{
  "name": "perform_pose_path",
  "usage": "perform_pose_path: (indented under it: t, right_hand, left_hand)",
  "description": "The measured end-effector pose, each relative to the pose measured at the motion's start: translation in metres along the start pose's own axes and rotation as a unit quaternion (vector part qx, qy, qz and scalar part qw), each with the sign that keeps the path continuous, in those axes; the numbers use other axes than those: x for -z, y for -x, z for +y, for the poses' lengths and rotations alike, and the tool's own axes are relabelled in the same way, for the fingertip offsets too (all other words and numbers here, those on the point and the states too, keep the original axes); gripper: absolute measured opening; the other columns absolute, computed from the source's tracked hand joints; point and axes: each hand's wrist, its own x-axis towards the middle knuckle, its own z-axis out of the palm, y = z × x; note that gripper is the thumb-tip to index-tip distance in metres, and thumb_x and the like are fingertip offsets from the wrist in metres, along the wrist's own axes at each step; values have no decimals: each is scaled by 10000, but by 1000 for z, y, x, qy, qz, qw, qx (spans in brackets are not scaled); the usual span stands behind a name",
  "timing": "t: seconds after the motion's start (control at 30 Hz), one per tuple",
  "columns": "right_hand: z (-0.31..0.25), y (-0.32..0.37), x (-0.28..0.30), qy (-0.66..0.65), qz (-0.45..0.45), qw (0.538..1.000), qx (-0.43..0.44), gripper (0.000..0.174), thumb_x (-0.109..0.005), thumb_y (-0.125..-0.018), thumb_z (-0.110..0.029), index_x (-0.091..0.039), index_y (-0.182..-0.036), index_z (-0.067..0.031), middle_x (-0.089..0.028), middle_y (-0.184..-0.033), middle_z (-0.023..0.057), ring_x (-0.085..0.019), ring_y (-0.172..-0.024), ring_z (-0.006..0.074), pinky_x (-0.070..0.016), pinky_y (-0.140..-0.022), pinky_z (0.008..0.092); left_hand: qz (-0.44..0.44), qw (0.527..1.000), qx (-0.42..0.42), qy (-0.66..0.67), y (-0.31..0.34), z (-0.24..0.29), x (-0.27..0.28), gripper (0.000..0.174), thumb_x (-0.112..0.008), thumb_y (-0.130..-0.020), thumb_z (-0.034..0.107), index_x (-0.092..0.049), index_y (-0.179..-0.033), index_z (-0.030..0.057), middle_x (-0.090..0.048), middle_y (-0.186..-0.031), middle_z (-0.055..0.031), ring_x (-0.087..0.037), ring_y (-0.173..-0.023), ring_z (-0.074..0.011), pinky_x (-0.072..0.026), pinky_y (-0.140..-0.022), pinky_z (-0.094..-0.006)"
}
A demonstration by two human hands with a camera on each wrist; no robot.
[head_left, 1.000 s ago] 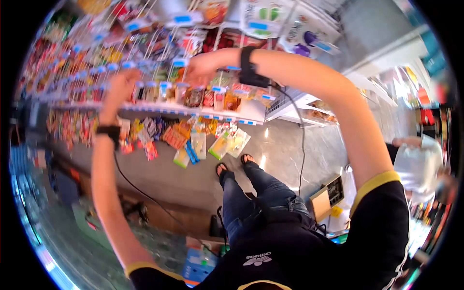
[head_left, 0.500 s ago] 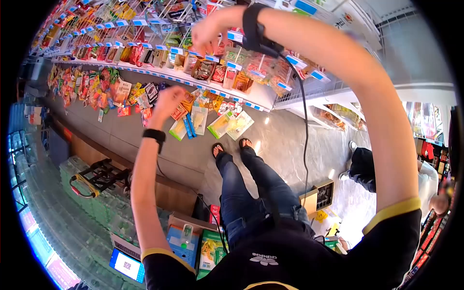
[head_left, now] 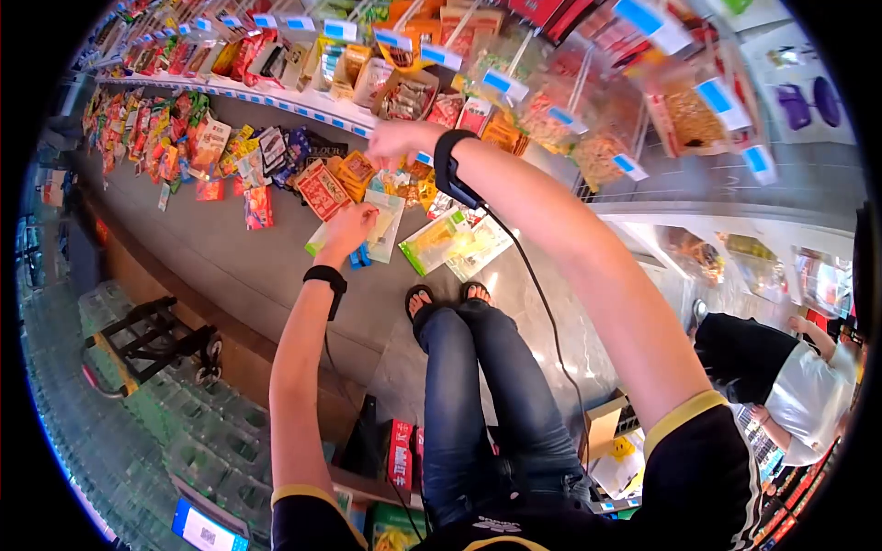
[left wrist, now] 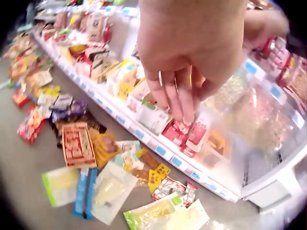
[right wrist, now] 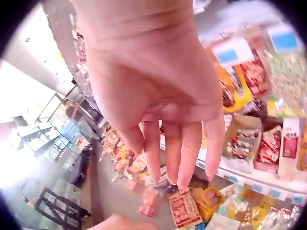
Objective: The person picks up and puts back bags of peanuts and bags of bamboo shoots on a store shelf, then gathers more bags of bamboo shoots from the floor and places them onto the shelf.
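My left hand hangs over the snack packets on the floor, near a red-and-cream packet. In the left wrist view its fingers are loosely bent with nothing held. My right hand is farther up, by the lower shelf edge. The right wrist view shows that palm with relaxed, spread fingers and nothing in them. Below lie a blue packet, a clear pouch and green-edged packets. Small boxes of red packets stand on the shelf.
Hanging snack bags with price tags line the rack. More packets are heaped along the floor at left. A folded trolley stands at lower left, an open box beside my legs, and another person at right.
My left hand has moved rightward and down from the shelf to above the floor packets. My right hand has come down from the hanging rack. The head view has shifted too.
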Motion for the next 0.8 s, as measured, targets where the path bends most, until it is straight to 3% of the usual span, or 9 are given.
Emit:
perform_pose_path:
  t: [0.07, 0.1, 0.2, 0.37, 0.47, 0.6, 0.67, 0.77, 0.8]
  right_hand:
    - [62, -39, -22, -30, 21, 999, -38, 268, -518, -798, -296, -676, -825, -81, -662, -871, 57, -653, -697, 192, -493, -557, 382]
    - [89, -57, -33, -33, 29, 997, -66, 283, -514, -814, -324, -666, -823, -85, -661, -853, 56, -653, -726, 188, -502, -604, 377]
    - [165, -107, -59, -21, 61, 994, -88, 292, -524, -826, -344, -658, -827, -84, -660, -855, 63, -654, -724, 197, -505, -663, 384]
    - [263, -184, -96, -47, 68, 990, -111, 283, -507, -825, -304, -673, -807, -76, -661, -863, 58, -655, -727, 189, -511, -639, 375]
    - [318, -227, -116, -61, 102, 990, -74, 288, -509, -823, -309, -683, -809, -80, -662, -865, 59, -657, -730, 175, -520, -604, 359]
    - [369, -256, -142, -112, 182, 977, 10, 292, -503, -855, -297, -687, -812, -74, -671, -826, 59, -661, -757, 144, -526, -597, 325]
    - [390, -250, -156, -200, 185, 962, 26, 294, -501, -879, -298, -669, -844, -60, -673, -810, 49, -658, -760, 129, -512, -595, 272]
    - [404, -219, -166, -327, 197, 924, 14, 295, -499, -889, -302, -651, -885, -50, -670, -827, 44, -656, -753, 129, -504, -602, 251]
    - [410, -212, -167, -348, 209, 914, 21, 293, -495, -893, -299, -646, -897, -48, -669, -831, 42, -655, -752, 130, -503, -608, 251]
  left_hand:
    - [23, 999, 16, 32, -21, -29, -48, 219, -534, -841, 249, -638, -918, 72, -649, -816, -143, -619, -742, -314, -489, -683, -398]
    - [15, 999, 36, 19, -29, -44, -76, 213, -543, -836, 238, -638, -914, 65, -647, -813, -147, -617, -729, -318, -490, -692, -392]
    - [-54, 996, -8, 66, -54, -95, -160, 201, -561, -823, 221, -636, -900, 51, -645, -808, -150, -616, -740, -321, -489, -694, -392]
    - [-106, 992, -62, 8, -100, -169, -280, 180, -599, -791, 223, -627, -829, 49, -634, -794, -132, -601, -799, -296, -479, -724, -394]
    - [-52, 989, -129, -44, -117, -191, -331, 300, -648, -753, 308, -591, -884, 45, -609, -875, -147, -580, -856, -320, -463, -767, -402]
    - [-39, 986, -118, -114, -119, -184, -373, 622, -706, -634, 511, -527, -934, -4, -564, -976, -191, -561, -905, -347, -441, -816, -409]
    - [-39, 986, -87, -140, -115, -176, -387, 747, -715, -572, 593, -507, -934, -26, -550, -1010, -212, -560, -918, -355, -434, -829, -411]
    - [-8, 986, -90, -143, -112, -181, -412, 794, -706, -553, 634, -510, -927, -38, -576, -944, -220, -577, -907, -337, -443, -812, -424]
    - [-36, 986, -76, -141, -113, -181, -414, 774, -708, -557, 628, -523, -919, -31, -586, -916, -209, -585, -886, -340, -450, -800, -423]
